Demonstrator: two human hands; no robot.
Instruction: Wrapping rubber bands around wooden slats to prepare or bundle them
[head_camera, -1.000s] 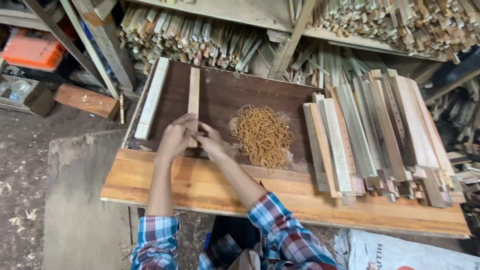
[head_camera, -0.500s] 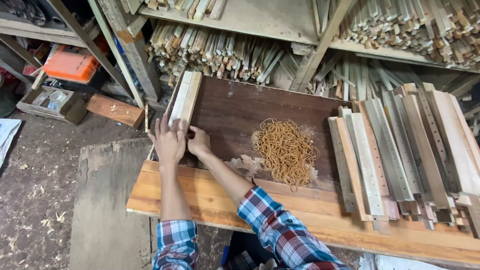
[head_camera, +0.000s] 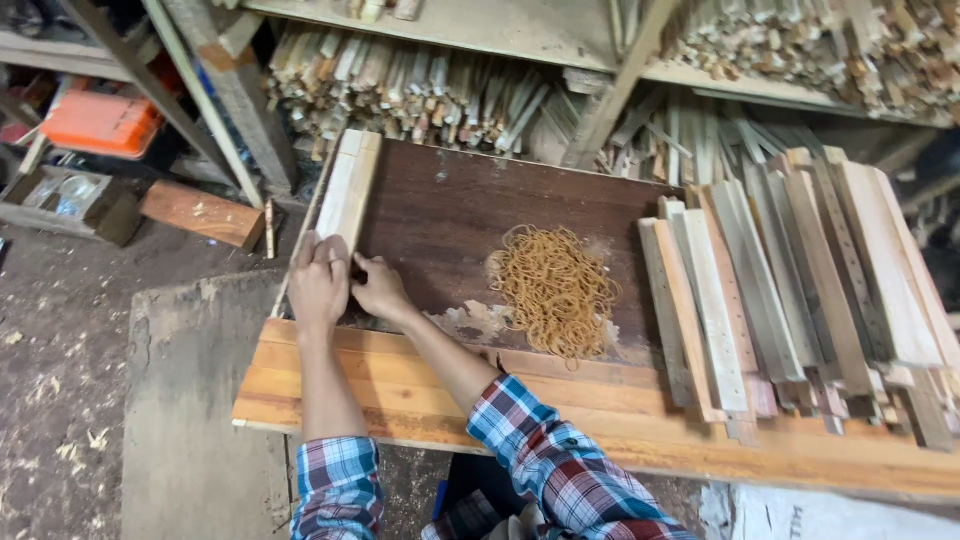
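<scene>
My left hand (head_camera: 318, 283) lies flat over the near end of a small stack of pale wooden slats (head_camera: 348, 188) at the left edge of a dark brown board (head_camera: 470, 210). My right hand (head_camera: 378, 288) presses against the same end of the slats from the right, fingers curled on them. A heap of tan rubber bands (head_camera: 555, 288) lies in the middle of the board, to the right of my hands. Both arms wear plaid sleeves.
Several long wooden strips (head_camera: 790, 290) are piled on the right of the orange-toned workbench (head_camera: 420, 390). Shelves behind hold bundles of sticks (head_camera: 420, 90). An orange box (head_camera: 100, 122), a wood block (head_camera: 200, 213) and a grey slab (head_camera: 190, 400) sit on the floor at left.
The single slat from the middle of the board has been moved left against the slats at the edge. Both hands followed it left and now hold the stack's near end.
</scene>
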